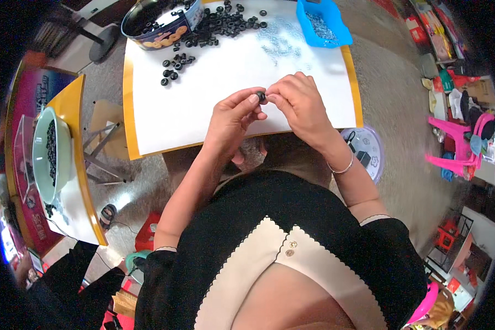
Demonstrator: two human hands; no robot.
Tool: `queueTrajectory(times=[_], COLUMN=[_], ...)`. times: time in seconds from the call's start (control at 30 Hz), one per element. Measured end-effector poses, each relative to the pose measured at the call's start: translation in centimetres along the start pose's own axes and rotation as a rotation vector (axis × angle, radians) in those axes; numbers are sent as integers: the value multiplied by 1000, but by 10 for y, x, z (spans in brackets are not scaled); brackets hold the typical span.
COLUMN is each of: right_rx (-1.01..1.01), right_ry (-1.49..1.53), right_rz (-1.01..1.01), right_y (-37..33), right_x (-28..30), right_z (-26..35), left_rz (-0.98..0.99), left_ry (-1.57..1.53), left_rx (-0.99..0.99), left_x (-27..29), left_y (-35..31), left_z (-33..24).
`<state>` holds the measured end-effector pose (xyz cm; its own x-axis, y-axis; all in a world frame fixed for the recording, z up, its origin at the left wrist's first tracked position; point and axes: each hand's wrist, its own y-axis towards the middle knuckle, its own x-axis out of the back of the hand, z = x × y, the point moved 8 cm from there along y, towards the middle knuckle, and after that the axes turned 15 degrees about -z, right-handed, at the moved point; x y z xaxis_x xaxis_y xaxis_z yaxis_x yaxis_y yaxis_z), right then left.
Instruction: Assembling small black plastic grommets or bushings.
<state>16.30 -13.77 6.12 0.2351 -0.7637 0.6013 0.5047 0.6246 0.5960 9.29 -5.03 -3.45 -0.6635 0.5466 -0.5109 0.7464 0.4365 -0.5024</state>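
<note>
1. while the left hand [234, 113] pinches a small black round part [261, 96] between thumb and forefinger, the right hand [301, 104] meets it from the other side, its thumb and forefinger pressed together; whether they grip something tiny as well, i cannot tell.
2. the part sits between the two hands' fingertips, held up over the near side of the white tabletop [203, 110].
3. it is probably light and stiff, perhaps hard plastic or rubber; its smooth, curved look suggests it could slip or roll if let go, though it hardly seems fragile.
4. the best hold is likely on opposite sides of its rim, with fingertips only, leaving the middle uncovered.
5. the table's yellow near edge lies just below the hands, so a dropped part could roll off there.
6. white surface shows on both sides of the hands, giving sideways room; farther off, loose black parts [220, 27], a round tin [190, 22], scattered shiny bits [280, 47] and a blue tray [344, 39] bound the reach.
</note>
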Motion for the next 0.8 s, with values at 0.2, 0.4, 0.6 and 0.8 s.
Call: queueTrajectory(times=[0.2,0.4,0.6,0.8], right_rx=[5,-222,-304,61], right_ry=[-24,148,199,-57], right_rz=[67,123,-30,-250], right_y=[4,1,-3,-1], right_x=[-8,-19,-25,-15], right_z=[0,-8,-3,27], left_rz=[6,49,25,5], left_ry=[120,175,16,-158], left_rx=[-68,-35,-32,-71], left_x=[10,11,13,12], left_y=[-1,-4,-2,-4], left_z=[-5,-7,-3,-8])
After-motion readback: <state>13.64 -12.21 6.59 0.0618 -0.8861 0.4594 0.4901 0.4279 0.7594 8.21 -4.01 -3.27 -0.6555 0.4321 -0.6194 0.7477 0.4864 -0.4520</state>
